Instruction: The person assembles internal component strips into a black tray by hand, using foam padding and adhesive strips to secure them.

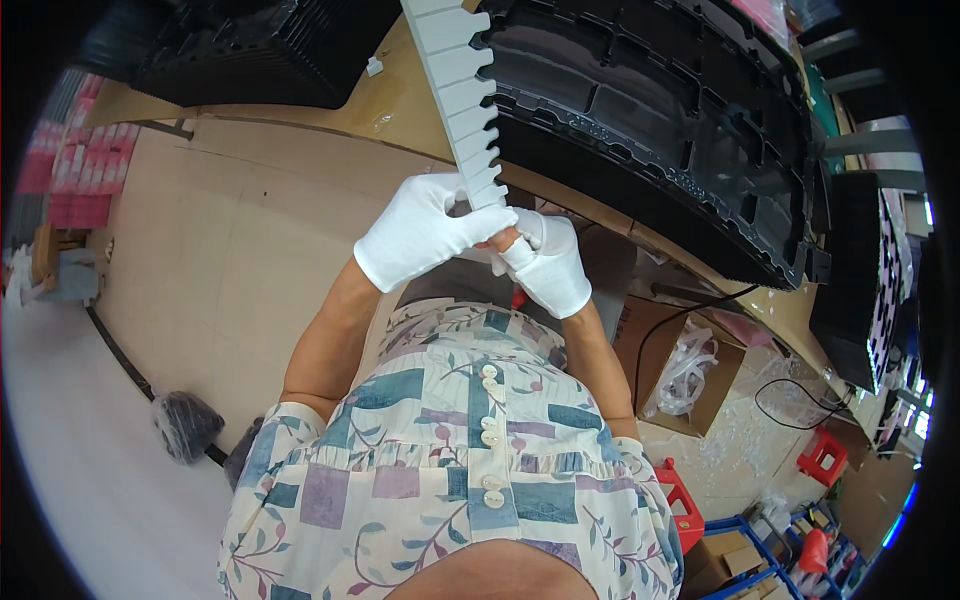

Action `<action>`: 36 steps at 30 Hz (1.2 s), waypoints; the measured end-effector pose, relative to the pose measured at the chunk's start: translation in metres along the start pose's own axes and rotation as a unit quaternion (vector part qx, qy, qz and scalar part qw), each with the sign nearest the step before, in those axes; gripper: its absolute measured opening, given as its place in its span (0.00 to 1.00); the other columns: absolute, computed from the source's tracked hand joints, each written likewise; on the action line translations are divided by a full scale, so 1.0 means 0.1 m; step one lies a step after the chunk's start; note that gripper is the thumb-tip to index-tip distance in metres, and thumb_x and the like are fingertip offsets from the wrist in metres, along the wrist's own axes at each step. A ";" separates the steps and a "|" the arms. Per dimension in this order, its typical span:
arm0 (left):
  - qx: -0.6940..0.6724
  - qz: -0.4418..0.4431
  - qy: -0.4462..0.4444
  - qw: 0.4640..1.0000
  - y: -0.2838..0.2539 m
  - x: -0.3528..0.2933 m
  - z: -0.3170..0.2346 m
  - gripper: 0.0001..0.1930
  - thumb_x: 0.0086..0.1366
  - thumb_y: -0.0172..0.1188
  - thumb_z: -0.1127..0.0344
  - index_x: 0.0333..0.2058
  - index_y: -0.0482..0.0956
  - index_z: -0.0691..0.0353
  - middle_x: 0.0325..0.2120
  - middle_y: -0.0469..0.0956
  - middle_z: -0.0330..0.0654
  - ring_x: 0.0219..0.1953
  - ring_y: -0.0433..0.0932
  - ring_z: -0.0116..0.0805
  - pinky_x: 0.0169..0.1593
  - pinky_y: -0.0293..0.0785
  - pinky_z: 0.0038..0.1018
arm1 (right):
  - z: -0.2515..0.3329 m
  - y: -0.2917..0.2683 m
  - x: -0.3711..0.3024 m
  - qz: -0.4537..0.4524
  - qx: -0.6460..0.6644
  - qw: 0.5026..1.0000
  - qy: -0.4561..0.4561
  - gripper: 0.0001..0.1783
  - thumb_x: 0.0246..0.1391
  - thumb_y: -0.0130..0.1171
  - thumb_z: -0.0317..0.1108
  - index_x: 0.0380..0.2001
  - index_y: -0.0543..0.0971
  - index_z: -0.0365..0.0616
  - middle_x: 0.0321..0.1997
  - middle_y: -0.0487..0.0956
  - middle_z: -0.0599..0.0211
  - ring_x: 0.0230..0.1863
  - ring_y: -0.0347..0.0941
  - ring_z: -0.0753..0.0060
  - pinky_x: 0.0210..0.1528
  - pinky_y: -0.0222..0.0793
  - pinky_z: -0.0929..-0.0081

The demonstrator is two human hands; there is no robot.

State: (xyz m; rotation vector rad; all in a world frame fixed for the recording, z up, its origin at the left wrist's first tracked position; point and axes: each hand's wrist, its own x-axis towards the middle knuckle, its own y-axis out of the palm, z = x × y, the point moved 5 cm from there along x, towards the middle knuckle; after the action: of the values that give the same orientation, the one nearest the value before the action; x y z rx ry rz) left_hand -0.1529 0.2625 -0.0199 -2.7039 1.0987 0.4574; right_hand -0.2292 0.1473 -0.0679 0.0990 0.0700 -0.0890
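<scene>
A long pale grey strip (460, 95), with cross lines on its face and a row of notches along its right edge, slants up and away from me over the table edge. My left hand (425, 225), in a white glove, is closed around its near end, the thumb lying across it. Beside it, my right hand (548, 262) wears a white glove that leaves part of a finger bare. Its fingers are bent in against the same end, touching the left thumb. The fingers behind the strip are partly hidden.
A large black plastic tray stack (640, 110) covers the table's right part; more black trays (270, 60) stand at the left. A small white piece (375, 66) lies between them on the tan table (310, 118). Below right are an open carton (690, 375) and a red stool (680, 505).
</scene>
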 end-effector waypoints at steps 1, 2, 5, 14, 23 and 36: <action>0.008 -0.004 0.006 1.000 0.01 0.00 0.01 0.11 0.62 0.64 0.66 0.37 0.82 0.69 0.28 0.81 0.37 0.31 0.76 0.21 0.34 0.74 0.19 | 0.02 0.00 -0.01 -0.021 -0.015 0.998 -0.049 0.18 0.60 0.59 0.45 0.35 0.83 0.38 0.20 0.77 0.75 0.17 0.66 0.86 0.20 0.59 0.82; 0.016 -0.008 0.013 1.000 0.02 0.00 0.02 0.11 0.63 0.63 0.66 0.38 0.81 0.69 0.29 0.81 0.37 0.31 0.76 0.21 0.35 0.74 0.19 | 0.02 0.00 -0.02 -0.021 -0.014 0.999 -0.047 0.18 0.60 0.59 0.45 0.35 0.83 0.38 0.20 0.77 0.75 0.17 0.66 0.86 0.20 0.59 0.82; -0.043 -0.065 0.082 0.994 0.07 -0.03 0.06 0.11 0.63 0.63 0.65 0.37 0.82 0.68 0.27 0.80 0.36 0.29 0.75 0.19 0.33 0.72 0.18 | 0.23 -0.02 -0.03 -0.054 -0.086 0.987 -0.124 0.13 0.58 0.60 0.39 0.31 0.82 0.40 0.18 0.75 0.71 0.17 0.68 0.78 0.21 0.63 0.78; -0.140 0.150 0.045 0.978 0.15 -0.04 0.36 0.35 0.52 0.71 0.56 0.54 0.67 0.68 0.44 0.74 0.39 0.36 0.74 0.24 0.42 0.73 0.22 | 0.37 -0.12 -0.48 -0.018 -0.049 0.988 -0.143 0.17 0.54 0.62 0.43 0.19 0.74 0.43 0.17 0.74 0.68 0.18 0.72 0.70 0.21 0.67 0.75; 0.575 0.253 0.004 0.778 -0.05 -0.06 1.24 0.14 0.55 0.61 0.48 0.27 0.84 0.51 0.19 0.78 0.40 0.32 0.78 0.44 0.42 0.72 0.38 | -0.38 -0.70 -1.39 -0.065 -0.104 0.991 0.044 0.14 0.50 0.68 0.39 0.26 0.81 0.38 0.19 0.77 0.72 0.20 0.73 0.77 0.25 0.65 0.80; 0.664 0.124 -0.332 0.659 -1.85 -0.62 2.85 0.13 0.58 0.55 0.59 0.36 0.85 0.57 0.37 0.82 0.51 0.40 0.81 0.52 0.43 0.78 0.42 | -1.54 -1.69 -2.64 -0.191 -0.475 0.822 0.251 0.07 0.54 0.59 0.38 0.32 0.78 0.49 0.30 0.82 0.58 0.32 0.80 0.49 0.32 0.74 0.57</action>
State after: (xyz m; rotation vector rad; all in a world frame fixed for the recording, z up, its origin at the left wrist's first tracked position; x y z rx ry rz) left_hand -0.1251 0.5145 -0.2540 -0.9563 0.9280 0.3686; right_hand -0.5168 0.0177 -0.2177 -0.9098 0.6586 -0.4208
